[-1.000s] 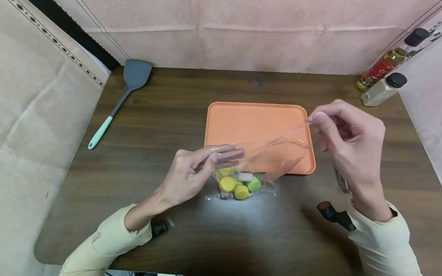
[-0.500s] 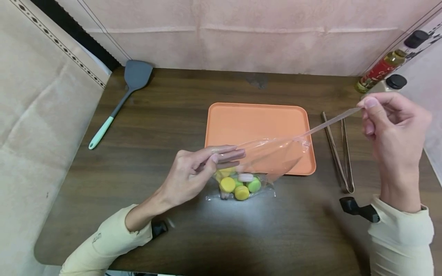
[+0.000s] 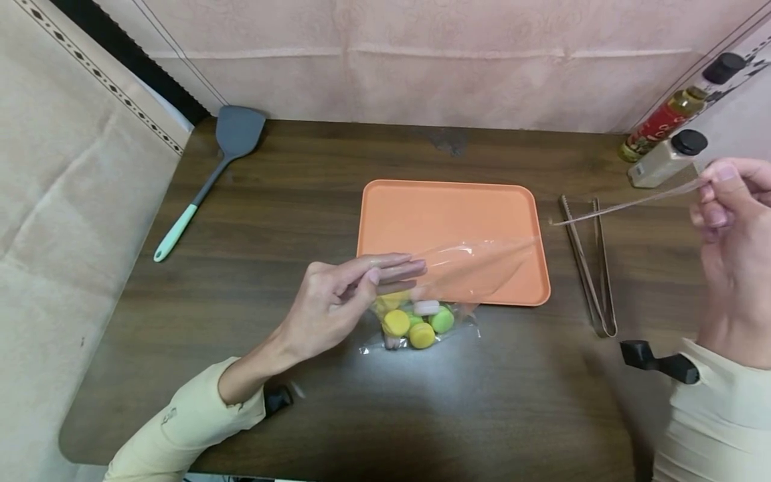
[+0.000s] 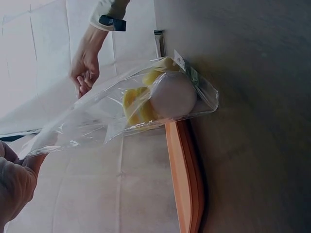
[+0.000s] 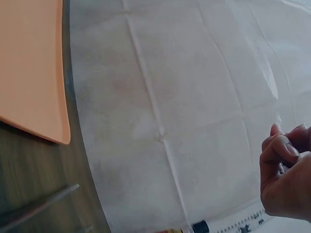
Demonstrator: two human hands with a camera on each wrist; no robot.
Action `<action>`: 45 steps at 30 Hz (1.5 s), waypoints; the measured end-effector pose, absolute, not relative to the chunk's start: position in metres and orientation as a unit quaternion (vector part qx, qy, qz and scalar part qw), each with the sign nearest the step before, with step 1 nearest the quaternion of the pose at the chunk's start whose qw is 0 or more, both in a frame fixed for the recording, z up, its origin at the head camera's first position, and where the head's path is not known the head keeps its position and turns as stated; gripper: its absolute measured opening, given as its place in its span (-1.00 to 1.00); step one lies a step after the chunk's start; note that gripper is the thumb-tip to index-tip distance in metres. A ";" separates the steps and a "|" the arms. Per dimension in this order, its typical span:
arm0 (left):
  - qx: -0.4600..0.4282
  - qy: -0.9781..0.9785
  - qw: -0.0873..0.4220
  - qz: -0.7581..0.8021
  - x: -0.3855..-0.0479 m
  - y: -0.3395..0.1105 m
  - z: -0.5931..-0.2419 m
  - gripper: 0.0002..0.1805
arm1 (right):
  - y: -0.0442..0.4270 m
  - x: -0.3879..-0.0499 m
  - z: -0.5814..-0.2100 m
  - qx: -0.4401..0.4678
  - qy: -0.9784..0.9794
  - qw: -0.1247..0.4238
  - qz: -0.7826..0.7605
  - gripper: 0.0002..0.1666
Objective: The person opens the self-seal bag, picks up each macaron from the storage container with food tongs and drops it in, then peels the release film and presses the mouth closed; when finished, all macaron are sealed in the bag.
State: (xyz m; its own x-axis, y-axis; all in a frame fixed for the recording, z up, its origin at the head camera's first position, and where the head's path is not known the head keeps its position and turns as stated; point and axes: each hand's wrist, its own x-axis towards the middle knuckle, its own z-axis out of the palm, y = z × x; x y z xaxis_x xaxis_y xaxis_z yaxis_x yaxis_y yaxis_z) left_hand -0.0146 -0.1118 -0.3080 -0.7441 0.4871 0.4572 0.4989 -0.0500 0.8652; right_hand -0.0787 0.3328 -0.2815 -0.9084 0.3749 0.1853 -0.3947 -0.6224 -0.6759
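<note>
My left hand [image 3: 337, 301] pinches the upper left of a clear plastic bag [image 3: 482, 264] between thumb and outstretched fingers. Yellow, green and pale round pieces that look like macarons [image 3: 396, 323] lie at the bag's bottom. In the left wrist view the bag [image 4: 104, 116] slopes from that hand, its filled end close to the tray's edge. At the far right my right hand [image 3: 737, 221] pinches a thin clear plastic strip [image 3: 638, 203] between thumb and forefinger. The strip's free end hangs above the tongs, apart from the bag. The right wrist view shows that hand [image 5: 286, 170] with curled fingers.
An orange tray [image 3: 446, 211] lies behind and partly beneath the bag. Metal tongs [image 3: 593, 281] rest to its right. A bottle with a red label [image 3: 659, 127] and a black-capped jar [image 3: 661, 164] stand back right. A spatula [image 3: 207, 181] lies at left.
My right hand has moved far to the right, pulling the strip off the bag's top edge. It has uncovered the tongs. My left hand and the filled bag have barely moved.
</note>
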 end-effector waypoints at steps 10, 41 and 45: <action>-0.351 -0.692 0.005 -0.631 -0.015 -0.112 -0.308 -0.60 | 0.378 -0.074 -0.293 0.085 -0.605 -0.073 0.788 -0.53; -0.386 -0.729 0.036 -0.564 -0.020 -0.115 -0.310 -0.57 | 0.329 -0.181 -0.344 0.041 -0.940 -0.145 0.306 -0.59; -0.383 -0.732 0.031 -0.563 -0.020 -0.115 -0.311 -0.56 | 0.317 -0.163 -0.329 0.063 -0.963 -0.048 0.257 -0.51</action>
